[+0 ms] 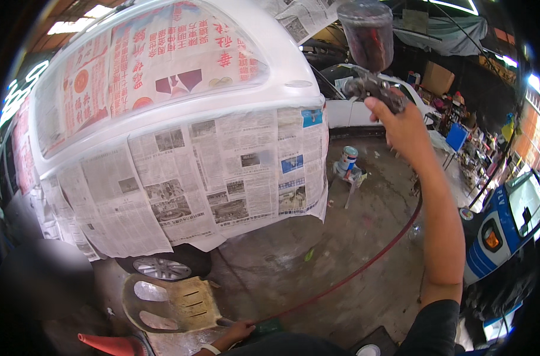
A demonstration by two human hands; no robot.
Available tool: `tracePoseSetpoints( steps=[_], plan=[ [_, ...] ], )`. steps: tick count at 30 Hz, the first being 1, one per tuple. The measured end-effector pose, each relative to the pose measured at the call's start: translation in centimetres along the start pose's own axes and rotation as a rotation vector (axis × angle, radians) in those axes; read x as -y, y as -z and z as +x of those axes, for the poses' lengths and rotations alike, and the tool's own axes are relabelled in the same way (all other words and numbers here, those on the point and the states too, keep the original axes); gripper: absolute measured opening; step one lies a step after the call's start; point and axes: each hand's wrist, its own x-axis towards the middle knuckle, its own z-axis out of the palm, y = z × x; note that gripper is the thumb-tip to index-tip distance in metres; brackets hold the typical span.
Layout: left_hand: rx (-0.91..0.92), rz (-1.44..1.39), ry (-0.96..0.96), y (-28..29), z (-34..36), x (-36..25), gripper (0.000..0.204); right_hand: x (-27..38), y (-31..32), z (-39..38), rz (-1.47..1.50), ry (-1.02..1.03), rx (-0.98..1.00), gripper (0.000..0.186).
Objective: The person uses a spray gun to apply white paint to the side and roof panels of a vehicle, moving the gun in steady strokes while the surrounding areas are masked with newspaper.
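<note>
My right hand (400,127) grips a metal spray gun (373,92) with a translucent cup (365,32) on top, raised beside the rear corner of a white vehicle (282,71). Printed paper sheets (115,71) mask its windows, and newspaper (228,166) covers the bodywork below a white band. My left hand (239,331) is low at the bottom, closed on a red hose (353,273) that curves across the floor toward the right.
A dirty plastic chair (193,299) stands by the wheel (160,264), near an orange cone (107,344). A paint can (347,159) sits on a small stand. Behind are a white car (347,115), clutter and cardboard (437,77); a blue-white vehicle part (483,261) stands at right.
</note>
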Motion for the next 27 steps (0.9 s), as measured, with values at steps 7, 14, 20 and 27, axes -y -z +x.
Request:
tracePoseSetpoints(
  steps=[7,14,20,27],
  plan=[
    [-0.166,-0.132,0.034,1.0,-1.4,-11.1,0.047,-2.3,-3.8,9.5,-0.185,0.259,-0.078,0.057],
    [-0.156,-0.222,-0.01,3.0,4.4,-14.3,0.049,-4.2,-7.8,12.9,-0.262,0.321,0.126,0.058],
    [-0.231,-0.318,-0.106,8.3,7.2,-19.8,0.046,-2.7,-6.2,16.2,-0.226,0.23,0.373,0.051],
    [-0.208,-0.271,-0.114,12.3,10.8,-26.4,0.044,-2.4,-5.3,23.5,-0.324,0.49,0.044,0.054]
  ],
)
